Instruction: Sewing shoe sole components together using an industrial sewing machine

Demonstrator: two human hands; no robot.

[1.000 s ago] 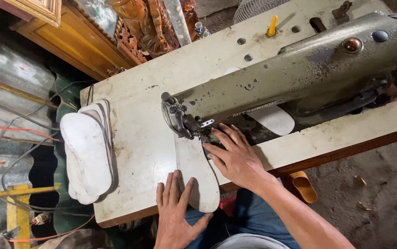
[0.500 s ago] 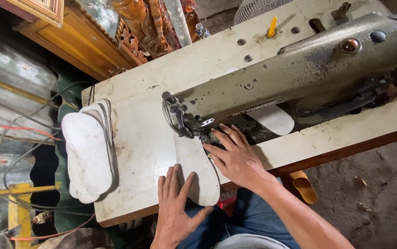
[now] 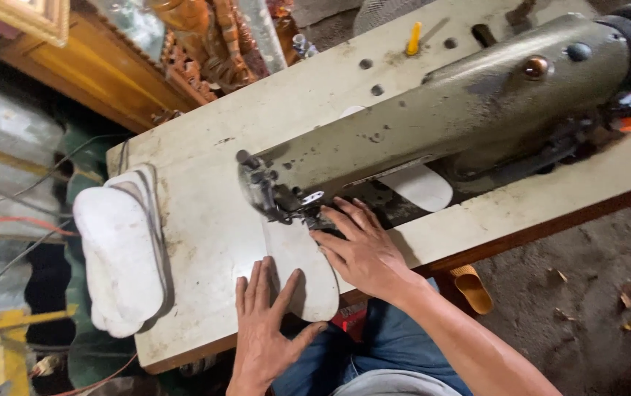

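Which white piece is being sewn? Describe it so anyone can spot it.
Find the grey sewing machine on the table. Under its needle end lies a flat white sole piece, pressed by both hands. Unlike the stack at the table's left edge, it is single.

matt metal sewing machine, scuffed painted table

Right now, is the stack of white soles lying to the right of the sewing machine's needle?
No, the stack of white soles lies left of the needle end.

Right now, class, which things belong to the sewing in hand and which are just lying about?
In use:
left hand
right hand
white sole-shaped piece
sewing machine

Lying about:
stack of white sole pieces
yellow peg
orange sandal
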